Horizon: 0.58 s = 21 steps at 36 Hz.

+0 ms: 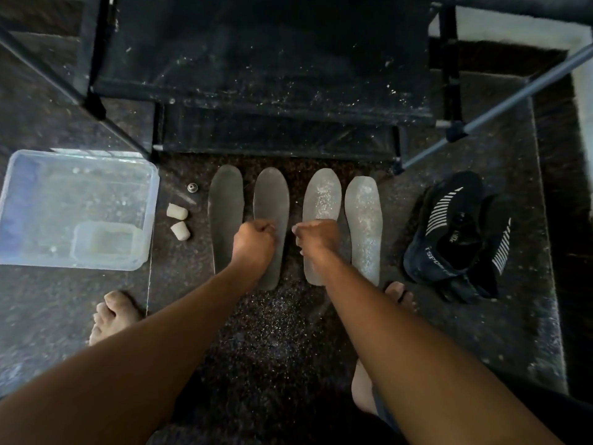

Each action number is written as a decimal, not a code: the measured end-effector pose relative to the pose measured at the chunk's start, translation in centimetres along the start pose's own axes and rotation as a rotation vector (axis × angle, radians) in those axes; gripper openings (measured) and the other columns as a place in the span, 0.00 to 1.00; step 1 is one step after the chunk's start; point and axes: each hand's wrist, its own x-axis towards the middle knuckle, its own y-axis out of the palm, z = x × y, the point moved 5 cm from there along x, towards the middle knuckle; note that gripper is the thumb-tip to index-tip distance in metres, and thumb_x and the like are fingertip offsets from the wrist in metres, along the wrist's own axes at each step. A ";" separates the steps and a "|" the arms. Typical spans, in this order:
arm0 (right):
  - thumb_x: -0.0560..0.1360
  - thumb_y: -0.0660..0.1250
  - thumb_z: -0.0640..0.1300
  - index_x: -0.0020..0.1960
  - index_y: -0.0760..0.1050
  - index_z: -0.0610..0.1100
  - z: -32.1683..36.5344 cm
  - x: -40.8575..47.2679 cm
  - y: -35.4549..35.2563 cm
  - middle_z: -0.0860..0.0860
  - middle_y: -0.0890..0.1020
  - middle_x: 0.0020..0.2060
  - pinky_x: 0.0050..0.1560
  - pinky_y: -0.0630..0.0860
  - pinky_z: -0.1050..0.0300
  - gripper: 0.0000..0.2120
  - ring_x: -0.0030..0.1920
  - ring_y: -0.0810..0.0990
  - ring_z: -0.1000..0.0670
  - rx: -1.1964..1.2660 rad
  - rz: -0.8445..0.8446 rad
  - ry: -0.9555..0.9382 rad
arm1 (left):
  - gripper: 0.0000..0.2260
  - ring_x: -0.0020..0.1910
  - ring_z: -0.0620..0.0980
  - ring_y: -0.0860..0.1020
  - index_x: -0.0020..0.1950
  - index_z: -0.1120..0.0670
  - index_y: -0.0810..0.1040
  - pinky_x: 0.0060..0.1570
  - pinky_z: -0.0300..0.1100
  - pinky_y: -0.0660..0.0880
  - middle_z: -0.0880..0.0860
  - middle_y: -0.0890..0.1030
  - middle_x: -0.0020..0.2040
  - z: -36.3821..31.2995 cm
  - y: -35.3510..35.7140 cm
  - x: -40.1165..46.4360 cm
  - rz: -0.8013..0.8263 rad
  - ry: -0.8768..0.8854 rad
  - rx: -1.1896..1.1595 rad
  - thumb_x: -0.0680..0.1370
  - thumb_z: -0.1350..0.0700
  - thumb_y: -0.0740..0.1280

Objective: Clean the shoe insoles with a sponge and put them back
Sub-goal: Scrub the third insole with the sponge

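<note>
Several grey insoles lie side by side on the dark speckled floor. The far-left insole (224,213) and the far-right insole (364,226) lie untouched. My left hand (255,240) has its fingers curled on the second insole (271,194), at its middle. My right hand (317,236) has its fingers curled at the left edge of the third insole (322,194). The two right insoles look wet and speckled. Two small pale sponge pieces (178,220) lie on the floor left of the insoles. A pair of black shoes (455,236) lies at the right.
A clear plastic tub (29,175) holding water and a smaller container (107,244) stands at the left. A black shoe rack (256,75) stands just beyond the insoles. A grey pole (500,107) slants at the upper right. My bare feet (112,313) flank the insoles.
</note>
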 end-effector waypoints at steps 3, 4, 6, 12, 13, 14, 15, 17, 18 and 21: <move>0.75 0.72 0.35 0.48 0.86 0.40 -0.5 0.4 -2.5 0.46 0.86 0.38 0.38 0.82 0.60 0.05 0.34 0.82 0.49 0.049 -0.021 0.010 | 0.12 0.46 0.50 0.84 0.53 0.53 0.85 0.53 0.45 0.81 0.49 0.85 0.45 -0.9 1.6 -0.1 0.010 -0.014 -0.082 0.83 0.63 0.62; 0.75 0.71 0.35 0.49 0.86 0.41 -0.7 0.8 -3.3 0.46 0.86 0.41 0.43 0.84 0.56 0.06 0.38 0.84 0.47 0.045 -0.043 0.015 | 0.11 0.46 0.52 0.85 0.53 0.56 0.85 0.54 0.48 0.82 0.49 0.85 0.44 -1.1 2.3 0.0 0.022 -0.025 -0.106 0.83 0.64 0.62; 0.75 0.72 0.36 0.48 0.86 0.41 -1.2 1.8 -4.9 0.44 0.87 0.45 0.49 0.84 0.48 0.05 0.45 0.86 0.44 0.047 -0.092 0.035 | 0.10 0.45 0.53 0.84 0.55 0.57 0.84 0.56 0.51 0.82 0.50 0.85 0.44 -1.7 3.6 0.2 0.050 -0.029 -0.127 0.84 0.63 0.62; 0.76 0.72 0.42 0.60 0.80 0.35 -2.3 4.3 -7.6 0.40 0.83 0.57 0.51 0.82 0.51 0.15 0.55 0.83 0.40 -0.002 -0.155 0.100 | 0.13 0.55 0.62 0.83 0.51 0.52 0.85 0.56 0.52 0.81 0.58 0.86 0.53 -3.1 6.1 0.6 0.084 0.030 0.097 0.82 0.62 0.61; 0.76 0.73 0.44 0.62 0.79 0.34 -2.3 4.5 -7.8 0.40 0.83 0.58 0.51 0.81 0.52 0.18 0.56 0.83 0.40 -0.001 -0.151 0.094 | 0.13 0.54 0.61 0.83 0.53 0.54 0.85 0.51 0.48 0.80 0.58 0.85 0.53 -3.1 6.4 0.8 0.073 0.040 0.135 0.83 0.61 0.60; 0.76 0.73 0.45 0.62 0.78 0.34 -2.3 4.6 -7.8 0.40 0.82 0.58 0.49 0.79 0.54 0.20 0.56 0.82 0.39 -0.004 -0.138 0.088 | 0.12 0.54 0.61 0.82 0.52 0.54 0.84 0.47 0.45 0.77 0.58 0.84 0.51 -3.1 6.6 1.0 0.072 0.039 0.170 0.83 0.61 0.60; 0.76 0.73 0.46 0.63 0.78 0.33 -2.2 4.5 -7.7 0.40 0.82 0.58 0.45 0.77 0.56 0.21 0.56 0.82 0.39 -0.015 -0.128 0.080 | 0.11 0.53 0.62 0.82 0.48 0.54 0.82 0.45 0.45 0.75 0.58 0.84 0.50 -3.2 6.8 1.2 0.074 0.035 0.189 0.83 0.61 0.60; 0.76 0.73 0.46 0.63 0.77 0.33 -2.1 4.7 -7.4 0.39 0.82 0.58 0.39 0.75 0.57 0.21 0.56 0.82 0.39 -0.047 -0.106 0.069 | 0.10 0.53 0.62 0.82 0.50 0.57 0.82 0.47 0.48 0.75 0.60 0.82 0.49 -3.2 6.9 1.7 0.078 0.020 0.194 0.82 0.61 0.60; 0.75 0.73 0.45 0.63 0.77 0.34 -2.0 4.9 -7.1 0.39 0.82 0.58 0.40 0.76 0.56 0.21 0.56 0.82 0.39 -0.048 -0.106 0.068 | 0.11 0.52 0.61 0.80 0.55 0.61 0.83 0.52 0.50 0.77 0.60 0.81 0.50 -3.2 7.0 1.8 0.088 0.016 0.202 0.82 0.62 0.60; 0.73 0.74 0.43 0.61 0.78 0.34 -1.7 5.0 -6.5 0.38 0.82 0.57 0.48 0.82 0.49 0.21 0.54 0.83 0.38 -0.035 -0.120 0.085 | 0.11 0.49 0.54 0.74 0.58 0.60 0.82 0.59 0.52 0.76 0.56 0.77 0.49 -3.6 7.1 1.9 0.107 0.013 0.204 0.82 0.63 0.60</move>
